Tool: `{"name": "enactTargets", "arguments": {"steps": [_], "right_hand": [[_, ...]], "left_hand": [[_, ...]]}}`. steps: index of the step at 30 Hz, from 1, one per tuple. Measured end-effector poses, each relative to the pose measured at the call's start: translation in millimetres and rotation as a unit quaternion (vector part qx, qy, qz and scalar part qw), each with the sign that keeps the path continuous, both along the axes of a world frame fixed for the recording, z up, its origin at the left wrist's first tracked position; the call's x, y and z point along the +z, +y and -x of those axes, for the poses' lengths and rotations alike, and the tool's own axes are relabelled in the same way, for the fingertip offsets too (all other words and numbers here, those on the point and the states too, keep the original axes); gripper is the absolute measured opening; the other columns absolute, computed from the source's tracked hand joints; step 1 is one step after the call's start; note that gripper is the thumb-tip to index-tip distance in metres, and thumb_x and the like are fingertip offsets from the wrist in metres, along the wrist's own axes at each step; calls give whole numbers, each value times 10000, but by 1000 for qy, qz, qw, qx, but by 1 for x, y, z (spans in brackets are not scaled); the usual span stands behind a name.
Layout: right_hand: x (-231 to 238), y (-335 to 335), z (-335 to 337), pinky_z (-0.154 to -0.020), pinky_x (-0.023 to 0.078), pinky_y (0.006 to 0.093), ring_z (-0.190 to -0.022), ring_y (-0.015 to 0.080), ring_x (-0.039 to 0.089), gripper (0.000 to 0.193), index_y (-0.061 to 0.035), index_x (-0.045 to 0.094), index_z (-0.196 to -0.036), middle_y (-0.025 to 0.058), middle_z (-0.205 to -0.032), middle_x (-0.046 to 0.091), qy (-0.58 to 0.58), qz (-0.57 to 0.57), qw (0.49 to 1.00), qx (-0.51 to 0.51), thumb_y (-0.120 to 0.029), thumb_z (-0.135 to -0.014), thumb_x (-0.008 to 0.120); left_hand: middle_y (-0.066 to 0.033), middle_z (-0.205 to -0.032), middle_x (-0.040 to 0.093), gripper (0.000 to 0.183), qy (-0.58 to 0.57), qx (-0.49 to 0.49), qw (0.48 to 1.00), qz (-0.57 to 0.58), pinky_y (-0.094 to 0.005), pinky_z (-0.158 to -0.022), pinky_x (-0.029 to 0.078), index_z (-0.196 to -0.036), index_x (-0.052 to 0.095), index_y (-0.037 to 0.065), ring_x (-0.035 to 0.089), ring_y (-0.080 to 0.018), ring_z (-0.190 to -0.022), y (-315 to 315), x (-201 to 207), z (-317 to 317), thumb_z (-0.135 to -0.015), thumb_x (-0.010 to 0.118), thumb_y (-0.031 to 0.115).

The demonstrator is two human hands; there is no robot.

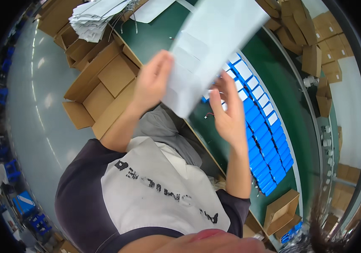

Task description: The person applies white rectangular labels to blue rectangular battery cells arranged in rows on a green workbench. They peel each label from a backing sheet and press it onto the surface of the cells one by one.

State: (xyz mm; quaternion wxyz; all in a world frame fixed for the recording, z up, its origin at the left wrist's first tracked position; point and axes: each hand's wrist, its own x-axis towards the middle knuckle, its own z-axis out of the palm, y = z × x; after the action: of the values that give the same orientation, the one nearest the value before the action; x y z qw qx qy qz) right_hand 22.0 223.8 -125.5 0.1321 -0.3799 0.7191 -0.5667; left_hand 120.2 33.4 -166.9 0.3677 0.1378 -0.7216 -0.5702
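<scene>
Farthest to the left of the left grip, a shiny grey floor [41, 105] runs past blue crates [13, 170] near the picture's edge. Closer in, just left of the left grip, stands an unlidded cardboard box [91, 71] with its flaps spread. Above and to the left of that grip is a loose pile of white sheets [98, 19].

The left grip [154, 80], a bare hand, is closed, fingers and thumb together, on the left edge of a large white sheet [210, 46]. The sheet is blurred; it rises up and to the right from this grip, above the green bench [151, 33], and its lower end hangs between the two hands.

The right grip [231, 111] is just right of the sheet's lower part, its thumb and fingers parted with a clear gap. It does not clasp the sheet; whether a fingertip touches it, I cannot tell.

Beyond and to the right of the right grip, rows of blue packs [260, 135] lie on the bench, those nearest the sheet topped with white rectangles. Below them, lower right of that grip, sits a small cardboard box [292, 204]. Farthest right, above grip level, brown cartons [330, 29] are stacked.
</scene>
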Motion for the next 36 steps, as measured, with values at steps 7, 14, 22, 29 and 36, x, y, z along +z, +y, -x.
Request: {"name": "enactTargets", "arguments": {"steps": [7, 14, 22, 29, 36], "right_hand": [[-52, -25, -33, -797, 506, 262, -970, 98, 641, 256, 11, 513, -1223, 134, -1078, 696, -212, 244, 932, -166, -228, -1135, 485], [-55, 16, -23, -788, 488, 263, -892, 136, 586, 602, 11, 452, -1456, 79, -1094, 587, 66, 113, 933, -335, -75, -934, 738], [-27, 20, -36, -1007, 518, 375, -1199, 223, 635, 612, 18, 407, -1486, 186, -1302, 637, -212, 183, 953, -118, -49, -963, 719], [-36, 17, -39, -1072, 461, 378, -1242, 231, 602, 612, -27, 361, -1470, 192, -1297, 642, -335, 270, 901, -58, -13, -963, 704], [-33, 37, -48, -919, 482, 298, -1113, 147, 613, 398, -58, 425, -1403, 129, -1242, 649, -321, 270, 902, -97, -98, -1047, 600]], "left_hand": [[41, -967, 562, 244, 59, -218, 928, -296, -202, -779, 428, -1135, 568, 52, 473, -25, -876, 70, 3, 9, -1153, 425, 249], [40, -857, 544, 210, 53, -176, 969, -164, -216, -712, 416, -1090, 560, 52, 455, -20, -799, 66, -23, 19, -1143, 437, 214], [-47, -915, 668, 211, -40, -256, 964, -52, -267, -703, 447, -1203, 595, 36, 567, -100, -776, 68, -5, 10, -1102, 447, 148], [-100, -1227, 595, 398, -71, -292, 931, -208, -339, -925, 494, -1494, 384, 78, 599, -152, -1056, 66, -27, 25, -1135, 433, 243], [-141, -1094, 605, 389, 1, -69, 990, 121, -309, -781, 492, -1416, 479, 47, 610, -203, -895, 56, -27, 30, -1044, 580, 104]]}}
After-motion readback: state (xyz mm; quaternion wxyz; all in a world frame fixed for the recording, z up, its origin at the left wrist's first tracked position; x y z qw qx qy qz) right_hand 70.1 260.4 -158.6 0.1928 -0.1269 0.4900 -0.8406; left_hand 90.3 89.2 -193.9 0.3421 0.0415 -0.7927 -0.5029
